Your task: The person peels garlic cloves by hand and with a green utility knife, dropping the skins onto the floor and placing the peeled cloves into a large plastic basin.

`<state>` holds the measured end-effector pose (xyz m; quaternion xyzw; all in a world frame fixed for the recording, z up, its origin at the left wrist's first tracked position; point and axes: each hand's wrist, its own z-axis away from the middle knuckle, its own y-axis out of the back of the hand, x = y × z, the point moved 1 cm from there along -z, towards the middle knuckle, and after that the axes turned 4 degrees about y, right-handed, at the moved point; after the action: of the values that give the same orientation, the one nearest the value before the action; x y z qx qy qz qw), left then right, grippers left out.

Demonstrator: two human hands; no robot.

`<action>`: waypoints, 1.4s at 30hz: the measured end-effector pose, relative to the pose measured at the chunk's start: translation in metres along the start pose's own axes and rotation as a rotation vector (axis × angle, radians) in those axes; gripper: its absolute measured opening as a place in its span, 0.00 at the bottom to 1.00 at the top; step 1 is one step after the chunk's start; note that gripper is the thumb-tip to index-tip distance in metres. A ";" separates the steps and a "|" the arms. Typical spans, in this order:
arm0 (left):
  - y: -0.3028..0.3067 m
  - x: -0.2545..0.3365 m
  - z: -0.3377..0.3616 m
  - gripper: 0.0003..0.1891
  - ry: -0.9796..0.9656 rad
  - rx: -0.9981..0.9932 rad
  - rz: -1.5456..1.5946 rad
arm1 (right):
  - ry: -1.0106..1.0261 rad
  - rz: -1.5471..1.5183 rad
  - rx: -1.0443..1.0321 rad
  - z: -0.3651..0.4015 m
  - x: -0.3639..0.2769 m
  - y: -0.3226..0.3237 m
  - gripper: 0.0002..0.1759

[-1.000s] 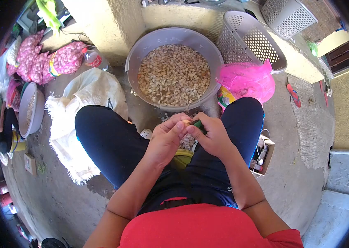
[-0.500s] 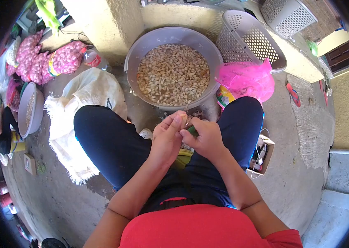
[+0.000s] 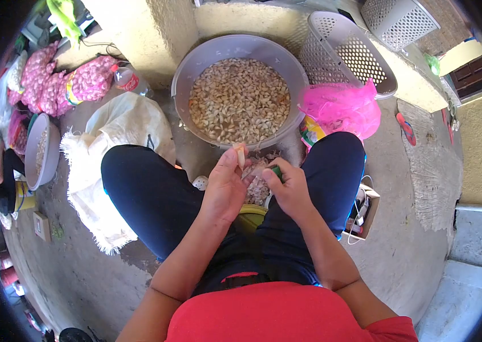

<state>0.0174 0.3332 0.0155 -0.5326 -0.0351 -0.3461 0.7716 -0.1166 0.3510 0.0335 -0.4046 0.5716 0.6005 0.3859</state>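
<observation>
Between the thumb and fingers of my left hand (image 3: 225, 185) is a pale garlic clove (image 3: 240, 155), tip up. My right hand (image 3: 291, 191) is closed around the green handle of a small knife (image 3: 276, 170). Its blade points toward my left fingers and is hard to make out. Under both hands, between my knees, garlic skins (image 3: 257, 191) lie in a yellow-green container (image 3: 252, 211). Just beyond stands a large grey basin (image 3: 181, 102) holding many garlic cloves (image 3: 238, 102) in what looks like water.
A pink net bag (image 3: 343, 108) and a grey perforated basket (image 3: 315, 51) stand right of the basin. On the left are a white woven sack (image 3: 92, 188), pink bags of garlic (image 3: 90, 80), a bottle (image 3: 130, 81) and a smaller basin (image 3: 53, 154). An open box (image 3: 369, 208) sits by my right knee.
My hands have moved apart. The clove is now raised in my left fingers, and the knife in my right hand has drawn back to the right, uncovering the skins below.
</observation>
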 end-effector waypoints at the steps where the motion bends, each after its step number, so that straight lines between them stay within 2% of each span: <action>1: 0.004 0.000 -0.001 0.13 0.006 -0.008 0.005 | -0.029 0.064 -0.007 -0.004 0.002 0.002 0.17; 3: 0.010 0.001 -0.004 0.13 0.010 -0.037 0.015 | -0.087 0.193 -0.022 -0.011 0.011 0.004 0.17; 6: 0.013 0.004 -0.006 0.14 -0.009 -0.089 0.021 | -0.089 0.562 -0.006 -0.017 0.023 0.002 0.16; 9: 0.009 0.007 -0.004 0.14 -0.051 -0.127 0.005 | -0.112 0.707 -0.109 -0.020 0.038 -0.003 0.17; 15: 0.006 0.008 -0.002 0.10 -0.160 -0.158 -0.119 | 0.080 0.419 0.081 -0.022 0.044 -0.012 0.16; 18: 0.008 0.014 0.000 0.10 -0.257 -0.158 -0.295 | -0.161 0.018 -0.035 -0.023 0.018 -0.005 0.15; 21: 0.006 0.023 0.005 0.11 -0.325 -0.167 -0.494 | -0.304 -0.687 -0.114 -0.017 -0.006 0.004 0.13; 26: 0.002 0.026 0.008 0.12 -0.360 -0.238 -0.563 | -0.265 -0.519 -0.088 -0.012 -0.020 0.000 0.11; 33: 0.006 0.023 0.010 0.13 -0.418 -0.183 -0.781 | -0.191 -0.268 0.037 -0.010 -0.025 -0.002 0.06; 35: 0.004 0.023 0.011 0.12 -0.481 -0.180 -0.850 | -0.009 -0.049 0.102 -0.012 -0.015 -0.004 0.05; 36: 0.002 0.025 0.012 0.12 -0.392 -0.121 -0.814 | 0.082 0.061 0.133 -0.012 -0.014 -0.005 0.05; 38: -0.003 0.028 0.017 0.12 -0.215 -0.001 -0.738 | 0.149 0.087 0.140 -0.010 -0.021 -0.005 0.07; 42: 0.004 0.026 0.014 0.11 -0.227 -0.018 -0.742 | 0.213 0.107 0.140 -0.008 -0.025 -0.007 0.09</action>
<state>0.0439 0.3324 0.0294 -0.5251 -0.3075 -0.5410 0.5806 -0.1006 0.3431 0.0535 -0.4070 0.6706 0.5325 0.3178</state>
